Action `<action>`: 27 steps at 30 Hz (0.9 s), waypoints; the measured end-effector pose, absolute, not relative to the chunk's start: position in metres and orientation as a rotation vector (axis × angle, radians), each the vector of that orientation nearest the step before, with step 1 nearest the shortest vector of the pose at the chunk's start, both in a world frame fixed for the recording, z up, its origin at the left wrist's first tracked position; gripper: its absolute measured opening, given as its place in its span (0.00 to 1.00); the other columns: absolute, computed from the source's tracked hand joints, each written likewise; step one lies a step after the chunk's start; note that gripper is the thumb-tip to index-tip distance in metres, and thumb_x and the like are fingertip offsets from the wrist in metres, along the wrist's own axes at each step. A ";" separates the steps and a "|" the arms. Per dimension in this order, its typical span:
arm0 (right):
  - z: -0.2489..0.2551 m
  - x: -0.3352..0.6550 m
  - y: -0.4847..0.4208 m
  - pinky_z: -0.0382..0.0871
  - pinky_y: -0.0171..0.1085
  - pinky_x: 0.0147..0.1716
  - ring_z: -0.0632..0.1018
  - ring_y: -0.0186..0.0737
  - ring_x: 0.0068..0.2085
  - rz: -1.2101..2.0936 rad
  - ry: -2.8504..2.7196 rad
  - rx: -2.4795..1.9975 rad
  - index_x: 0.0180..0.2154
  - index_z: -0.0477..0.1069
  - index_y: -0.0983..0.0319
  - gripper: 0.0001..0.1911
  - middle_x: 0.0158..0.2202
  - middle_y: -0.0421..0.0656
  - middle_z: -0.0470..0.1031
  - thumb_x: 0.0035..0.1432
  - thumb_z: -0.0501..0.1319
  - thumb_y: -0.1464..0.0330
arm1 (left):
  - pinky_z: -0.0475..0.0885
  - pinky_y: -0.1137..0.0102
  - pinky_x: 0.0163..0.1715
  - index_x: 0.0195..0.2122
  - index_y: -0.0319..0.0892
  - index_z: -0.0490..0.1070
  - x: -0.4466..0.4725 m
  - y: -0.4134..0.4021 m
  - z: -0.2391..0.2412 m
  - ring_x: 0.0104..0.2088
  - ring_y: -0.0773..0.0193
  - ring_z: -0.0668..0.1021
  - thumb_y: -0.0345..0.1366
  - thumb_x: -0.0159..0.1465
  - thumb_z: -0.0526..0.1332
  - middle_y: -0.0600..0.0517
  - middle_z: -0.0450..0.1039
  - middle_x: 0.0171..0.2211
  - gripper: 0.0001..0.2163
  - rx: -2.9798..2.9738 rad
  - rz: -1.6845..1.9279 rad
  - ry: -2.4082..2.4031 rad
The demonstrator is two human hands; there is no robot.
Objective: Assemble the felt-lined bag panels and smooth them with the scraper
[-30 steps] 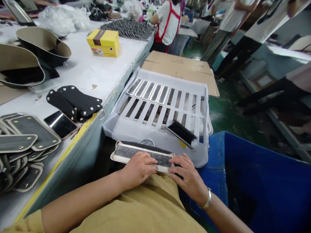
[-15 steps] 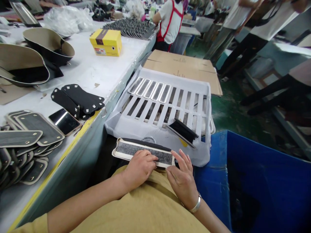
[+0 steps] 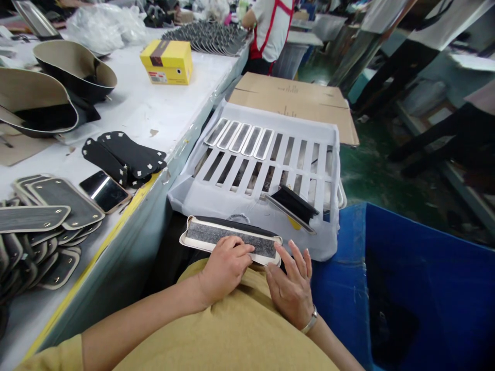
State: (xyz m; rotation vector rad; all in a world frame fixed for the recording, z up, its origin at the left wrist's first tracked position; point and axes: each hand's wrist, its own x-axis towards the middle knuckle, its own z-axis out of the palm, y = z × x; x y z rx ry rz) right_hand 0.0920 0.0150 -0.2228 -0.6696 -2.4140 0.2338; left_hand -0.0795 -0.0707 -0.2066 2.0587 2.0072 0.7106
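Note:
Close to my body is a long, narrow panel with a grey felt-like face (image 3: 204, 233), cream edging and a black far side. Over its near edge, right of the middle, lies my left hand (image 3: 228, 265), closed on it with the fingers bent onto the grey face. At the panel's right end my right hand (image 3: 292, 281) has its thumb and index finger at the corner, the other fingers spread and raised. What lies under the panel is hidden. Just beyond, a black folded piece with a pale base (image 3: 293, 205) rests tilted on a slatted rack (image 3: 216, 202) covered in whitish material.
Several grey strips with pale rims (image 3: 246, 138) line the rack's far left. Flat cardboard (image 3: 294, 98) lies behind it, and a blue bin (image 3: 348, 257) stands at right. The left table holds stacked grey panels (image 3: 65, 203), black pieces (image 3: 126, 152), a phone (image 3: 103, 190) and a yellow box (image 3: 168, 62).
My right hand's fingers have shifted slightly right and spread at the panel's end, showing more of its corner. My left hand keeps its hold. The view has shifted a little.

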 end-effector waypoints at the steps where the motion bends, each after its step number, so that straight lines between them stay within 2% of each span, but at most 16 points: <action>1: -0.223 0.091 0.015 0.47 0.56 0.58 0.62 0.52 0.58 0.261 -2.391 -0.688 0.28 0.72 0.60 0.05 0.53 0.43 0.68 0.54 0.59 0.70 | 0.64 0.61 0.41 0.31 0.42 0.73 -0.079 -0.071 -0.207 0.43 0.59 0.68 0.27 0.61 0.57 0.55 0.73 0.45 0.06 2.078 0.713 2.005; 8: -0.221 0.083 0.010 0.51 0.55 0.57 0.59 0.52 0.60 0.373 -2.364 -0.813 0.23 0.70 0.62 0.10 0.55 0.44 0.65 0.55 0.57 0.73 | 0.63 0.62 0.43 0.30 0.45 0.73 -0.081 -0.071 -0.210 0.42 0.61 0.67 0.32 0.62 0.58 0.59 0.73 0.44 0.06 1.979 0.768 1.989; 13: -0.220 0.083 0.010 0.52 0.57 0.56 0.57 0.54 0.60 0.396 -2.395 -0.819 0.23 0.68 0.63 0.09 0.57 0.46 0.61 0.54 0.56 0.74 | 0.62 0.63 0.42 0.28 0.43 0.73 -0.076 -0.064 -0.202 0.41 0.61 0.68 0.33 0.62 0.57 0.54 0.73 0.41 0.07 1.831 0.743 2.054; 17: -0.221 0.082 0.011 0.54 0.56 0.55 0.54 0.55 0.61 0.429 -2.436 -0.840 0.23 0.66 0.63 0.08 0.59 0.49 0.57 0.54 0.56 0.73 | 0.60 0.62 0.41 0.26 0.42 0.69 -0.071 -0.059 -0.195 0.40 0.61 0.67 0.32 0.60 0.57 0.55 0.71 0.39 0.06 1.794 0.632 2.105; 19: -0.223 0.081 0.013 0.55 0.56 0.55 0.53 0.55 0.62 0.456 -2.453 -0.853 0.24 0.65 0.63 0.07 0.60 0.51 0.55 0.54 0.55 0.73 | 0.60 0.62 0.39 0.26 0.42 0.68 -0.070 -0.056 -0.193 0.40 0.60 0.67 0.32 0.60 0.57 0.55 0.70 0.38 0.05 1.793 0.583 2.123; 22: -0.225 0.078 0.013 0.57 0.55 0.54 0.53 0.53 0.62 0.518 -2.444 -0.899 0.32 0.64 0.63 0.03 0.61 0.55 0.52 0.55 0.53 0.72 | 0.59 0.63 0.38 0.27 0.43 0.67 -0.071 -0.055 -0.193 0.39 0.60 0.66 0.32 0.59 0.56 0.55 0.69 0.38 0.04 1.791 0.537 2.140; 24: -0.223 0.076 0.011 0.59 0.55 0.53 0.53 0.53 0.62 0.519 -2.423 -0.948 0.38 0.63 0.64 0.07 0.61 0.58 0.50 0.55 0.53 0.71 | 0.60 0.63 0.37 0.28 0.43 0.67 -0.072 -0.055 -0.193 0.39 0.60 0.66 0.32 0.58 0.57 0.55 0.68 0.38 0.03 1.789 0.524 2.143; 27: -0.220 0.078 0.006 0.55 0.56 0.54 0.55 0.53 0.61 0.319 -2.421 -0.918 0.38 0.66 0.63 0.07 0.60 0.55 0.54 0.56 0.54 0.70 | 0.60 0.64 0.37 0.28 0.43 0.67 -0.074 -0.057 -0.193 0.39 0.60 0.67 0.32 0.57 0.58 0.55 0.68 0.38 0.01 1.787 0.514 2.147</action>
